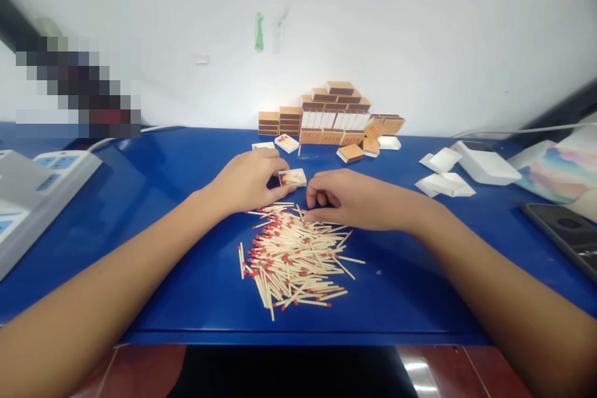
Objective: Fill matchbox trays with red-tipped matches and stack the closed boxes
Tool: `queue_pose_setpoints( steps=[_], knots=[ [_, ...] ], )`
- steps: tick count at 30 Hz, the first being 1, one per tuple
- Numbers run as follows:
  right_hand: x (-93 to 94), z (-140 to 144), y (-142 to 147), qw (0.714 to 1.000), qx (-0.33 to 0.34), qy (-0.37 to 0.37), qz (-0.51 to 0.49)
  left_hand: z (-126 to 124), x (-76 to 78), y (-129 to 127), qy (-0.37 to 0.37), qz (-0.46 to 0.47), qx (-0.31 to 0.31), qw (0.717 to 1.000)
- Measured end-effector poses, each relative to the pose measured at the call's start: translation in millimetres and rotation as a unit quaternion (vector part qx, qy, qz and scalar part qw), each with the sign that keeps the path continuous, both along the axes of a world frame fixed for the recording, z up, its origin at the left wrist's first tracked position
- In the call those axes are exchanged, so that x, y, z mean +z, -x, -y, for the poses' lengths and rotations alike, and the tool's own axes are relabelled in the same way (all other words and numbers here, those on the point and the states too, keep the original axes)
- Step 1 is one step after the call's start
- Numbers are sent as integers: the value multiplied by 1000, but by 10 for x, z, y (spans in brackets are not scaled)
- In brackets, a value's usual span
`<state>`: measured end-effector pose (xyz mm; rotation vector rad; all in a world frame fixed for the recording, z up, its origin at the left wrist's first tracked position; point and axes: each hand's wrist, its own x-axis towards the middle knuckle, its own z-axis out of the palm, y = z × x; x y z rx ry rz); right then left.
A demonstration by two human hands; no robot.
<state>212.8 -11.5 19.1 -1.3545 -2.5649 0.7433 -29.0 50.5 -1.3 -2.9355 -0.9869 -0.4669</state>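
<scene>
My left hand (249, 180) grips the left end of a small white matchbox tray (298, 178), thumb in front and fingers behind. Some red-tipped matches lie in that tray. Just right of it is my right hand (347, 199), its fingers loosely curled and its thumb apart from them; I see nothing held in it. The thumb is over the upper right edge of a loose pile of matches (293, 255), spread on the blue table (186, 298). Behind my left hand stand two more white trays, one with matches (286, 143) and one partly hidden tray (263, 145).
Stacked matchboxes (336, 102) stand against the wall, with loose boxes (351, 153) before them. White empty trays (443, 183), a white device (485, 161) and a black phone (566, 230) lie on the right. A power strip (56, 193) is at left.
</scene>
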Motion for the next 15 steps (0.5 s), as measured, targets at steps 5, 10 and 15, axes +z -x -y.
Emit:
queue_pose_setpoints(
  steps=[5, 10, 15],
  knots=[
    [-8, -8, 26, 1000, -7, -14, 6, 1, -1, 11, 0, -1, 2, 1000],
    [-28, -6, 8, 1000, -21, 9, 8, -7, -26, -4, -1, -4, 1, 1000],
    [-20, -13, -22, 1000, -20, -10, 19, 17, -26, -14, 5, -3, -1, 1000]
  ],
)
